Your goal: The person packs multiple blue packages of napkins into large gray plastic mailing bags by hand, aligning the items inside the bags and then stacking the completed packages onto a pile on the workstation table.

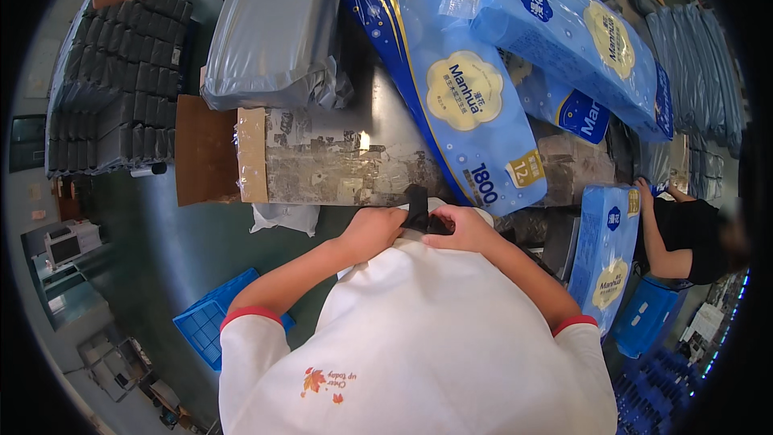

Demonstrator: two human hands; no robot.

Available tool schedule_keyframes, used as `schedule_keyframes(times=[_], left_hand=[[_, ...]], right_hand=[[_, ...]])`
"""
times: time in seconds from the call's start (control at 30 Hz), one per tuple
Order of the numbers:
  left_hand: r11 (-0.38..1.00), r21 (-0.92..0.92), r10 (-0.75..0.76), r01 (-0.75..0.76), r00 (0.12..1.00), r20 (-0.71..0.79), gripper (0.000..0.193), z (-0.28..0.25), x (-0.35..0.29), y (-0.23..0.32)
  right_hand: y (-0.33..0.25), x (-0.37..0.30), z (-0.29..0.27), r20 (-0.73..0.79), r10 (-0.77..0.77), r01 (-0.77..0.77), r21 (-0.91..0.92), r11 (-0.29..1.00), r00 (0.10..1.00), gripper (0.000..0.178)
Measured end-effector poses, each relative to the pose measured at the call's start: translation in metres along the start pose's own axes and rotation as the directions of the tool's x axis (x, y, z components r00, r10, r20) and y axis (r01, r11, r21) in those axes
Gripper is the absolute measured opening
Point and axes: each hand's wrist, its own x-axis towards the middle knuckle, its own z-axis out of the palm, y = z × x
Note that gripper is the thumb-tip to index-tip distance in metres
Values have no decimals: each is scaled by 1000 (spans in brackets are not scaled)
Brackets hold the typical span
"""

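Black strap: one, upright at the shirt front, between the two hands, before the table's near edge.
Left hand: at the strap's left side, fingers bent; whether clamped on it, cannot tell.
Right hand: at the strap's right side, thumb and forefinger clamped on its dark lower part.
Table: worn, tape-patched; bears a grey wrapped bundle and blue packs.
Blue crate: on the floor, left.

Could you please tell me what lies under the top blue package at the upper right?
Under the top blue package, part of a second blue package shows; its remainder, and anything else directly beneath, is covered and cannot be seen.
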Motion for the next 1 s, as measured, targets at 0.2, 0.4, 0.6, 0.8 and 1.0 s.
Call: schedule_keyframes(times=[0.2, 0.4, 0.6, 0.8, 1.0], left_hand=[[967, -223, -99, 126, 987, 128, 20, -7, 4, 3], [916, -294, -251, 272, 962, 108, 23, -23, 5, 15], [870, -430, -320, 243, 940, -117, 18, -11, -1, 19], [771, -522, -420, 364, 908, 13, 17, -17, -3, 24], [846, -499, -262, 190, 962, -78, 11, -16, -9, 12]], right_hand=[[-1, 1, -4, 101, 61, -78, 174, 982, 993, 35], [-2, 5, -1, 64, 71, -92, 449, 889, 995, 31], [6, 13, 4, -12, 98, -81, 455, 887, 995, 25], [-1, 19, 3, 47, 148, -155, 367, 917, 988, 27], [-12, 13, 3, 52, 123, -134, 454, 881, 991, 30]])
